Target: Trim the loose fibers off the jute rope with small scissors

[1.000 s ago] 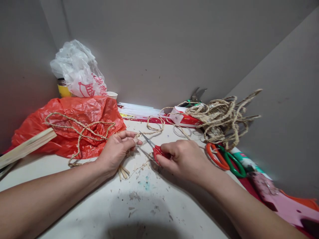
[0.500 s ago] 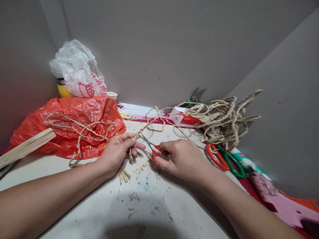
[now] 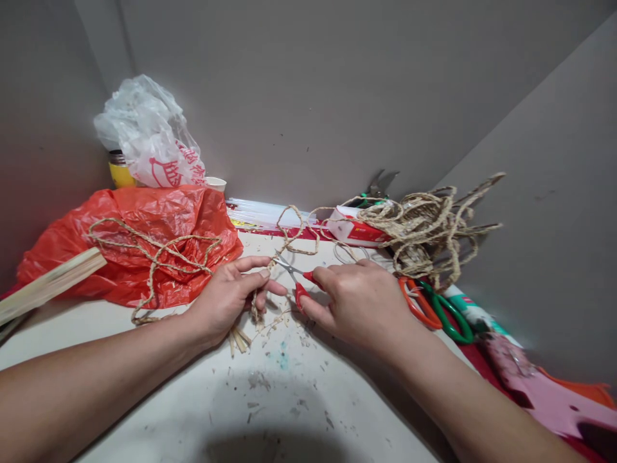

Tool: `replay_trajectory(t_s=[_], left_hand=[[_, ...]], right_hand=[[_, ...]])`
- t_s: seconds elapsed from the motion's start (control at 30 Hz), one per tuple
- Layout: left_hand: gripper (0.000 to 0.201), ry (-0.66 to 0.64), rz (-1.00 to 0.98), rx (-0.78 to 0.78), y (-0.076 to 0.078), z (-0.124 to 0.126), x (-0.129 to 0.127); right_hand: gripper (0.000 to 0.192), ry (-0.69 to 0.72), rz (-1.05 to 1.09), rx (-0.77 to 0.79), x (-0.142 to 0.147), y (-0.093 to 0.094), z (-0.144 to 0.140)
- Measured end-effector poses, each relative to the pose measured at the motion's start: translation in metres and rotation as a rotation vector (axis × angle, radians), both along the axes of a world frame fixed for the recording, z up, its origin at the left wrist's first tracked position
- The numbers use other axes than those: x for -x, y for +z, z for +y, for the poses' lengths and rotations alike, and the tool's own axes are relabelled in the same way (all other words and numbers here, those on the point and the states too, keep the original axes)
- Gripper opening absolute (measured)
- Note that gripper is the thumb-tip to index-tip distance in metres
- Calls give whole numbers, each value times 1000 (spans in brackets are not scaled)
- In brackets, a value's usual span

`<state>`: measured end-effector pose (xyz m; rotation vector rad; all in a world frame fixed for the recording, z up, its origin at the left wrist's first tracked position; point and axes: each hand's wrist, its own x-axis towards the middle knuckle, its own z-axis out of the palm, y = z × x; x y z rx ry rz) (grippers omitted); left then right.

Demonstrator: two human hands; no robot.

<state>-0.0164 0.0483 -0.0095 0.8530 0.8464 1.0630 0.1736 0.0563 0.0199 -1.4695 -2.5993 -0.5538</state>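
My left hand [image 3: 226, 299] pinches a strand of tan jute twine [image 3: 289, 238] between thumb and fingers, just above the white table [image 3: 289, 399]. The twine loops upward and back toward the wall. My right hand [image 3: 359, 302] grips small red-handled scissors [image 3: 299, 283], whose blades point left and meet the twine right by my left fingertips. Short cut sticks [image 3: 238, 335] and fibre scraps lie under my left hand.
A red plastic bag [image 3: 139, 244] with twine draped on it lies at the left, a wooden slat [image 3: 48, 286] beside it. A white bag [image 3: 149, 138] stands behind. A twine tangle [image 3: 429, 228], orange scissors [image 3: 419, 302] and green scissors [image 3: 450, 318] sit at the right.
My right hand has raised the red scissors up and toward my left fingertips. The twine loop has lifted off the table and stands higher near the wall.
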Motion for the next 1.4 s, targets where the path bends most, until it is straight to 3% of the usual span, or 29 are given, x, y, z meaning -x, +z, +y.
replay_trajectory(t_s=[0.33, 0.6, 0.77, 0.93, 1.17, 1.4], left_hand=[[34, 19, 37, -2, 1, -1, 0], [35, 34, 1, 32, 0, 1, 1], [30, 17, -14, 13, 2, 0, 1], [15, 22, -63, -12, 5, -1, 1], [12, 36, -86, 0, 8, -1, 3], [13, 32, -61, -2, 7, 0, 3]], right_hand=[[34, 56, 17, 10, -1, -2, 0], [32, 5, 94, 94, -2, -2, 2], [32, 32, 175, 135, -4, -4, 4], [28, 57, 249, 70, -6, -5, 6], [26, 163, 122, 33, -10, -4, 10], [26, 157, 56, 0, -9, -7, 11]])
